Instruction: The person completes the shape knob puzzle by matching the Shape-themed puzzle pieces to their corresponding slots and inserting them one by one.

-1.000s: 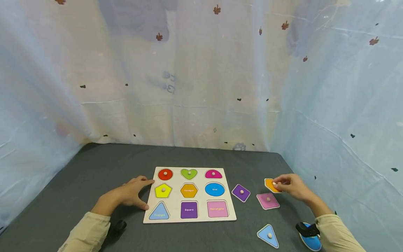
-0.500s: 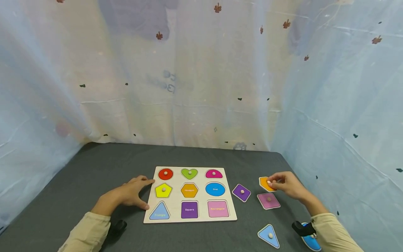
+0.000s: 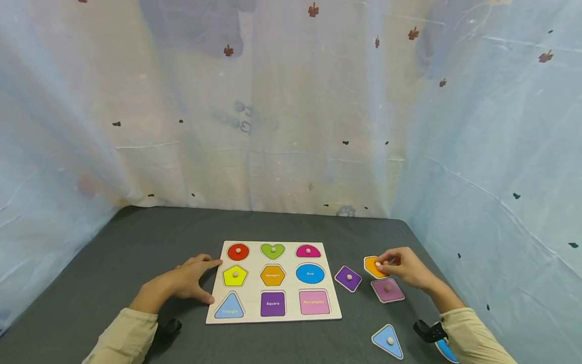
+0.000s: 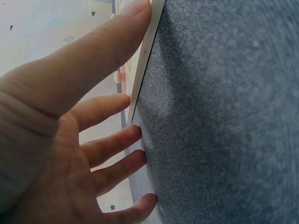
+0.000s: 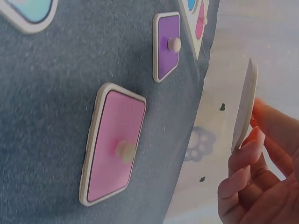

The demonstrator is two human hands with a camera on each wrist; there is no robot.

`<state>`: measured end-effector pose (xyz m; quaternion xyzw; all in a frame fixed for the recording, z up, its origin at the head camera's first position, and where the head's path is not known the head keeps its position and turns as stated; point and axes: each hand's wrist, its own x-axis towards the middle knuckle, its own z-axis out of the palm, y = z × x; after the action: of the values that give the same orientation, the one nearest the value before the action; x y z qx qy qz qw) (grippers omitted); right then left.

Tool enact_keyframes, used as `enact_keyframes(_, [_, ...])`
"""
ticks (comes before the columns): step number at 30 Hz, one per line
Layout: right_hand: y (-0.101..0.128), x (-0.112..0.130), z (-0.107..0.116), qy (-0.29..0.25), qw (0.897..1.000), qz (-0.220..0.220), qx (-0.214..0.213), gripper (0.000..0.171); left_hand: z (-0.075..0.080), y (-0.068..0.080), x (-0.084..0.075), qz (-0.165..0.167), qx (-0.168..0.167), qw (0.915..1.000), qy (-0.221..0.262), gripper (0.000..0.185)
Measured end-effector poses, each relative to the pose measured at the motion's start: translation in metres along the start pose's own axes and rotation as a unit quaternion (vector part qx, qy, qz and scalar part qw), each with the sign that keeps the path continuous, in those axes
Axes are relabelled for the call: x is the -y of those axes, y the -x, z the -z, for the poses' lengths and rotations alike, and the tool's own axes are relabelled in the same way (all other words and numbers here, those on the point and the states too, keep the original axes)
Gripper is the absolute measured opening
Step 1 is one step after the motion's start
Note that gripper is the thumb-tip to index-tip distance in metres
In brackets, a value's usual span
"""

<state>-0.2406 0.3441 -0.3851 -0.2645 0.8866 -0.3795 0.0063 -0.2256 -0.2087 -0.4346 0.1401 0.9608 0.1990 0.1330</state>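
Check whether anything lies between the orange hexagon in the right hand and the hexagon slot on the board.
The right hand holds the hexagon piece lifted off the table. The purple square piece lies on the cloth roughly between it and the board, but flat. The hexagon slot is empty. Nothing visible blocks a lifted path.

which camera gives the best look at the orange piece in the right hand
The head view: the orange hexagon piece shows its face and knob, pinched by the right hand. The right wrist view shows only its pale edge. The left wrist view misses it.
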Motion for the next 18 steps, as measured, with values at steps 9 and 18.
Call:
enact_keyframes(9, [-0.008,0.004,-0.012,-0.002,1.0,0.004,0.002,0.012,-0.001,0.001,0.0,0.002,0.001,1.0,-0.001,0.1])
enact_keyframes(18, [-0.012,0.008,-0.02,-0.013,1.0,0.002,0.007,0.012,0.001,0.001,-0.002,-0.004,-0.001,1.0,0.0,0.101])
